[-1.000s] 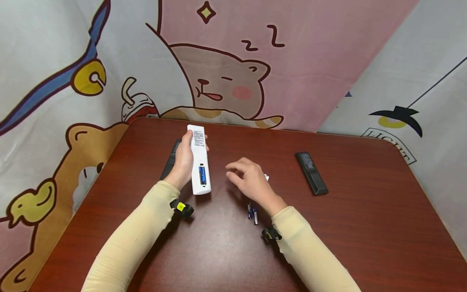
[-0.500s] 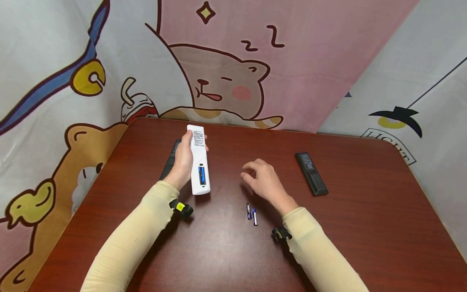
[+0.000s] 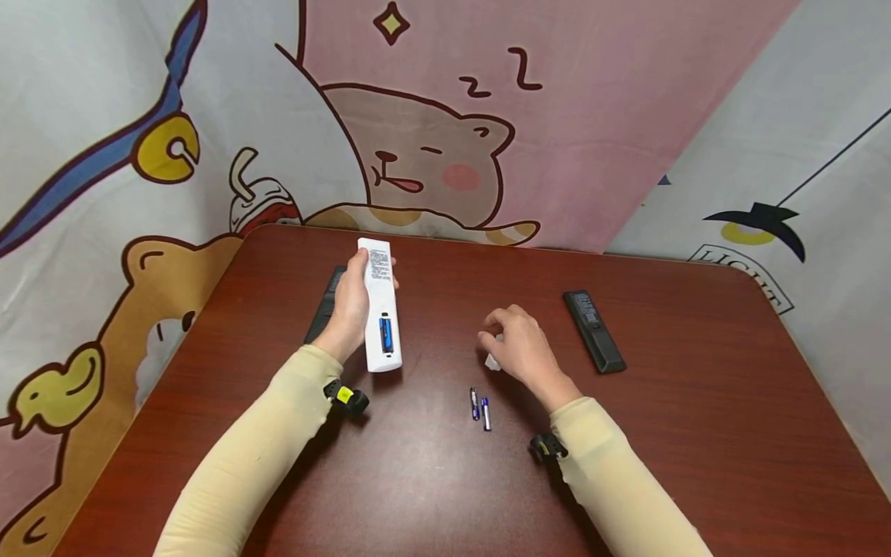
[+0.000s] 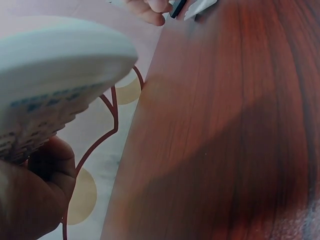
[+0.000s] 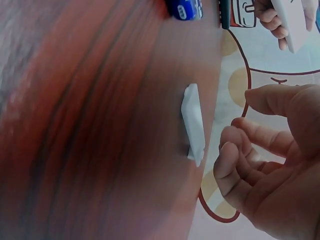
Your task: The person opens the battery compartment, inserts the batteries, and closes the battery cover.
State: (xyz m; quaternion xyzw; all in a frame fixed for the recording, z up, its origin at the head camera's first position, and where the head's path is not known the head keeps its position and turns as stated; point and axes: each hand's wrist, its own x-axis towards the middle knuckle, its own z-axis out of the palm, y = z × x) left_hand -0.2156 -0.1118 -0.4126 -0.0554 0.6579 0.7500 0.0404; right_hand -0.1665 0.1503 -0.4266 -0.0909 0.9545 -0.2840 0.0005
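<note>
My left hand [image 3: 346,313] grips a white remote control [image 3: 374,298] with its back turned up. The battery slot near the lower end is uncovered, and blue batteries [image 3: 386,335] lie in it. In the left wrist view the remote's keypad side [image 4: 45,120] faces down towards the fingers. My right hand [image 3: 522,348] hovers over a small white battery cover [image 3: 493,362], thumb and fingers loosely bent with a gap between them. In the right wrist view the cover [image 5: 194,125] lies on the table, apart from the right hand [image 5: 270,160].
Two purple-and-white batteries [image 3: 480,408] lie on the brown table [image 3: 425,480], nearer me than the right hand. One black remote [image 3: 595,331] rests to the right. Another black remote [image 3: 326,305] is partly hidden behind the left hand. A cartoon-printed cloth [image 3: 592,116] hangs behind.
My right hand has moved right, away from the white remote, to above the white cover. The left hand keeps holding the remote in the same place.
</note>
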